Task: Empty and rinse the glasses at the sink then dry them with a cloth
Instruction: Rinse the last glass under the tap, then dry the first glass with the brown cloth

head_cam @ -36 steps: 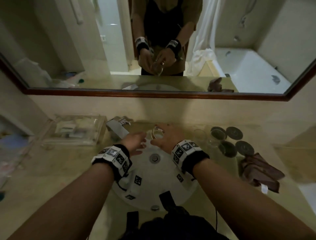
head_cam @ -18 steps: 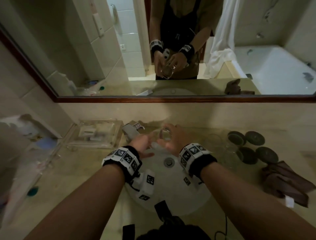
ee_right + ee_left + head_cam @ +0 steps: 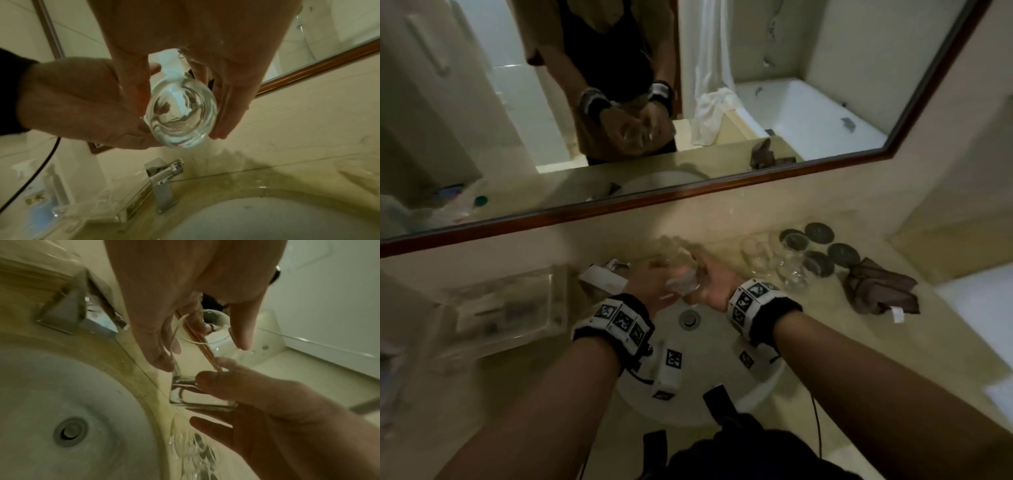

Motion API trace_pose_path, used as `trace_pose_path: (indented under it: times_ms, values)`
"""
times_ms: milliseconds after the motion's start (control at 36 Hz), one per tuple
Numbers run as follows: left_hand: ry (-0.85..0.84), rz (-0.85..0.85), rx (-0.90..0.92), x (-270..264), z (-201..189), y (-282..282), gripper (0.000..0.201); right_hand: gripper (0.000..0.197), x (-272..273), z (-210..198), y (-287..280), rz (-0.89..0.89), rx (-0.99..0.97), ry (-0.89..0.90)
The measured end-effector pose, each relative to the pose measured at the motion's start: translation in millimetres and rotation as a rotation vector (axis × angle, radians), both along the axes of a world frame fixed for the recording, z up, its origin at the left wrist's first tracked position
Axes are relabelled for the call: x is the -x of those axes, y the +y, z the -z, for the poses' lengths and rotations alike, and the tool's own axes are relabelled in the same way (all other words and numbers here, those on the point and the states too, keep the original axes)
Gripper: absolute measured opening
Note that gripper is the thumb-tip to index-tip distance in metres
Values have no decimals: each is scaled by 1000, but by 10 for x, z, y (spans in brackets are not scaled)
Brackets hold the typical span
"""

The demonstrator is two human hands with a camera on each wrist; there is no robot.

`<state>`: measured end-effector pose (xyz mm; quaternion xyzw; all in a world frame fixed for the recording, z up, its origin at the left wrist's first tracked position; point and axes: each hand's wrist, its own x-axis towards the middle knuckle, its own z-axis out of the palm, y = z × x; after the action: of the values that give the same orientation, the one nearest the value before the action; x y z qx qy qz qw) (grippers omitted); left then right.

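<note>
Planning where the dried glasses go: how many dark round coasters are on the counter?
4 coasters, grouped between the standing glasses and the cloth: back left, back right, front left, front right. The glasses may hide more.

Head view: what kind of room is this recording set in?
Most likely a hotel or home bathroom. A round white sink with a chrome tap is set in a stone vanity counter, and the wall mirror reflects a bathtub and a shower curtain.

Both hands (image 3: 86, 104) grip a clear glass (image 3: 182, 113).
</note>
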<state>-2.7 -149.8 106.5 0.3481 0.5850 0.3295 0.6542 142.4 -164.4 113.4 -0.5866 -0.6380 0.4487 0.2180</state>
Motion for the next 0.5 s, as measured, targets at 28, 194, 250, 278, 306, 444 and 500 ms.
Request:
trace_pose_path:
  times_ms: [28, 194, 250, 278, 306, 444, 500]
  values:
    - [29, 28, -12, -46, 22, 15, 55, 94, -37, -19, -33, 3, 1, -12]
    - [-7, 195, 49, -512, -3, -55, 22, 62, -470, 107, -175, 107, 0, 68]
    - [-12, 253, 57, -650, 66, -38, 23, 66, -615, 203, -186, 154, -3, 105]
    - [-19, 252, 74, -712, 118, -7, 26, 69, -679, 235, -184, 164, 5, 115]
    - [-23, 251, 98, -789, 125, 3, 33, 71, -746, 257, -190, 169, 1, 129]
    - [-14, 167, 144, -1228, 285, 63, 63, 86, -1101, 459, -88, 224, 34, 136]
    - [-7, 133, 142, -1410, 323, 97, 57, 85, -1275, 507, -28, 191, 48, 153]
